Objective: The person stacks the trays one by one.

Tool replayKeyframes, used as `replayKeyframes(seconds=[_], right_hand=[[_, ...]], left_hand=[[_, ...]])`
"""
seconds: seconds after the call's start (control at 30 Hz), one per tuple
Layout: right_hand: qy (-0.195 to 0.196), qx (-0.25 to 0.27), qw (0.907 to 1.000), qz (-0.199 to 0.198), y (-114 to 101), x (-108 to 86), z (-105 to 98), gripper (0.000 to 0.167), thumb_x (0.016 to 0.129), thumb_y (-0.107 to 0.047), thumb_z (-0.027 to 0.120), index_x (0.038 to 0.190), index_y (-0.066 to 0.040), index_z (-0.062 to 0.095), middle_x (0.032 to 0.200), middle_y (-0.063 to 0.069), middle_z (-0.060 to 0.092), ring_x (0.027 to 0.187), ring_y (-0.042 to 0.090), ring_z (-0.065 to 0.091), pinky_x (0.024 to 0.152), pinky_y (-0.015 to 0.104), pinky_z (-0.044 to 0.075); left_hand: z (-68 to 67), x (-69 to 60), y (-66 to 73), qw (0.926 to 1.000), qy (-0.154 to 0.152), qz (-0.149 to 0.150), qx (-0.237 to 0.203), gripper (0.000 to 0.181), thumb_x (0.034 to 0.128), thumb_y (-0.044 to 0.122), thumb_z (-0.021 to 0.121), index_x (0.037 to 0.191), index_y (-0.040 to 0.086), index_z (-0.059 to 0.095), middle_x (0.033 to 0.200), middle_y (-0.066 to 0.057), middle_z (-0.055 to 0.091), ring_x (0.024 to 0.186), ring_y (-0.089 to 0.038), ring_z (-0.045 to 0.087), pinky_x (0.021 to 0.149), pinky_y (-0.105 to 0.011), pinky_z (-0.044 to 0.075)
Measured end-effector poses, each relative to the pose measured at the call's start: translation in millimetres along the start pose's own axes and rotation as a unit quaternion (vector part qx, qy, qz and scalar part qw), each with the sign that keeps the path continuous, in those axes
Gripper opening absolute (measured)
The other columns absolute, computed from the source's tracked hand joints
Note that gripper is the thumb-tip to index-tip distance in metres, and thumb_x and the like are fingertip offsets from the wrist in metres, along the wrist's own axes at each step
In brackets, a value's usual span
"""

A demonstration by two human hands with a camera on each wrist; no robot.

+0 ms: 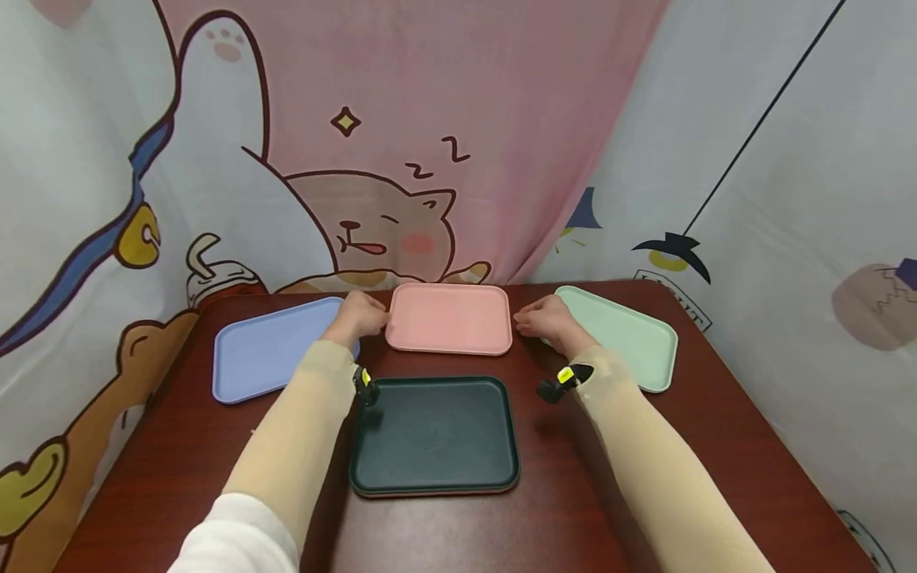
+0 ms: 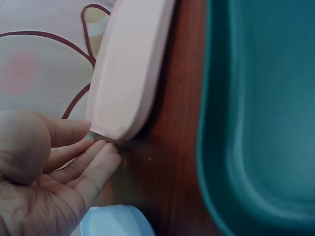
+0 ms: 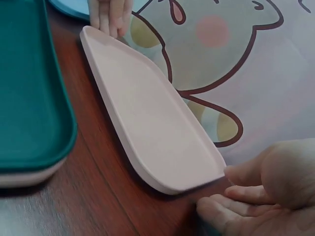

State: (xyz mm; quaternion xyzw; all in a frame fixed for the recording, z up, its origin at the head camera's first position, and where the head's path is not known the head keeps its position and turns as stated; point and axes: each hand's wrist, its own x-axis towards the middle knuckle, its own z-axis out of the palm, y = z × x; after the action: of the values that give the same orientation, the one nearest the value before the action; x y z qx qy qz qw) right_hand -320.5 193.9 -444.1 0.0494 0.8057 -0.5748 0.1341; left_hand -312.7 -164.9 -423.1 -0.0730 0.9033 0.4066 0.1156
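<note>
A pink tray (image 1: 449, 318) lies flat at the back of the table, between both hands. At its left end is my left hand (image 1: 360, 315); in the left wrist view that hand's thumb and fairly straight fingertips touch or nearly touch the tray's end (image 2: 125, 73). My right hand (image 1: 548, 320) is by the right end, its thumb tip at the rim of the pink tray (image 3: 152, 123) in the right wrist view and the other fingers extended below, apart from it. Whether the right thumb makes contact cannot be told. Neither hand is wrapped round the tray.
In front sits a dark green tray (image 1: 435, 436), with a pinkish edge (image 3: 34, 178) showing under it. A blue tray (image 1: 265, 350) stands angled at the left, partly behind the left hand, and a mint green tray (image 1: 630, 338) at the right. A printed curtain (image 1: 501, 119) hangs behind the table.
</note>
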Motion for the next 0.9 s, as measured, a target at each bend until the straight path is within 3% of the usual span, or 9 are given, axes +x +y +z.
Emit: replayKeyframes(seconds=[0.13,0.3,0.43,0.57,0.67,0.77,0.9], right_hand=[[-0.011,-0.007,0.9999,-0.005,-4,3.1,8,0.034,0.102,0.005,0.061,0.128,0.026,0.057,0.118,0.032,0.064,0.099,0.031,0.07,0.096,0.043,0.06],[0.0,-0.028,0.9996,-0.003,-4,2.6,16,0.03,0.098,0.008,0.064,0.123,0.024,0.062,0.114,0.029,0.064,0.092,0.028,0.072,0.083,0.035,0.064],[0.02,-0.021,0.9996,0.004,-3,1.6,18,0.03,0.098,0.008,0.064,0.124,0.023,0.061,0.112,0.025,0.06,0.088,0.027,0.072,0.081,0.034,0.065],[0.037,-0.01,0.9992,-0.003,-4,-1.7,17,0.03,0.097,0.009,0.066,0.123,0.023,0.062,0.113,0.026,0.061,0.084,0.023,0.072,0.082,0.035,0.064],[0.049,-0.001,0.9988,-0.006,-4,-2.5,15,0.03,0.097,0.008,0.067,0.123,0.022,0.064,0.117,0.027,0.062,0.083,0.02,0.071,0.085,0.036,0.064],[0.051,0.007,0.9987,0.0,-4,-0.8,13,0.032,0.098,0.007,0.066,0.126,0.021,0.063,0.124,0.029,0.062,0.087,0.019,0.07,0.091,0.039,0.062],[0.031,0.031,0.999,0.013,-5,-0.2,11,0.036,0.099,0.007,0.064,0.132,0.022,0.059,0.129,0.029,0.059,0.097,0.023,0.068,0.09,0.035,0.062]], left_hand=[[2.0,-1.7,-0.8,0.9992,0.019,0.017,0.031,0.032,0.0975,0.012,0.067,0.123,-0.006,0.072,0.126,-0.022,0.066,0.11,-0.032,0.061,0.099,-0.045,0.055],[6.5,-0.6,-3.9,0.9994,0.022,0.02,0.018,0.031,0.0939,0.008,0.068,0.121,-0.005,0.073,0.124,-0.022,0.067,0.109,-0.032,0.061,0.097,-0.043,0.054],[10.3,0.4,-10.0,0.9984,0.031,0.046,-0.015,0.034,0.0925,0.005,0.07,0.124,-0.008,0.073,0.125,-0.023,0.069,0.113,-0.033,0.061,0.098,-0.043,0.054],[10.2,0.1,-17.9,0.9944,0.03,0.062,-0.08,0.036,0.0907,0.001,0.073,0.124,-0.012,0.071,0.115,-0.023,0.074,0.096,-0.021,0.069,0.085,-0.03,0.059],[9.0,0.0,-21.7,0.985,-0.007,0.042,-0.167,0.04,0.0925,-0.004,0.073,0.13,-0.015,0.066,0.115,-0.025,0.073,0.086,-0.014,0.069,0.082,-0.024,0.061],[8.1,-0.2,-23.1,0.969,-0.051,0.018,-0.241,0.047,0.0957,-0.008,0.07,0.14,-0.017,0.057,0.128,-0.028,0.067,0.098,-0.017,0.07,0.094,-0.032,0.06],[6.4,1.3,-24.9,0.9563,-0.078,0.007,-0.282,0.048,0.0991,-0.008,0.066,0.145,-0.016,0.052,0.134,-0.029,0.063,0.106,-0.019,0.067,0.101,-0.035,0.057]])
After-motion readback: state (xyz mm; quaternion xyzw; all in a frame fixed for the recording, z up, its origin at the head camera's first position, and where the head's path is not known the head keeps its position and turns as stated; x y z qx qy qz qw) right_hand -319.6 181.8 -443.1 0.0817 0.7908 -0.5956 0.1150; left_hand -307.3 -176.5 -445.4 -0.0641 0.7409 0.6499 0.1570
